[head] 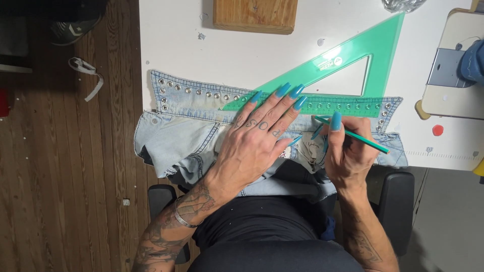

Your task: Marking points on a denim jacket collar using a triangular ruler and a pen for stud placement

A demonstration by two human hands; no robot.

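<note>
Translucent green plastic set square [348, 65] on pale studded denim garment [181, 136], left hand [257, 138] flat, fingers spread, pinning its lower edge, right hand [348, 151] beside it gripping a teal pencil [360, 136]

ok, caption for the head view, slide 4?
Left hand pins a green set square on studded light denim; right hand holds a green pencil at its edge.

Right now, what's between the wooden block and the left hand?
Head view: bare white table, then the green set square lying on the studded denim. The left hand presses its fingertips on the square; the wooden block sits apart.

White table [176, 35] bears denim garment [176, 133] and wooden block [254, 15].
</note>
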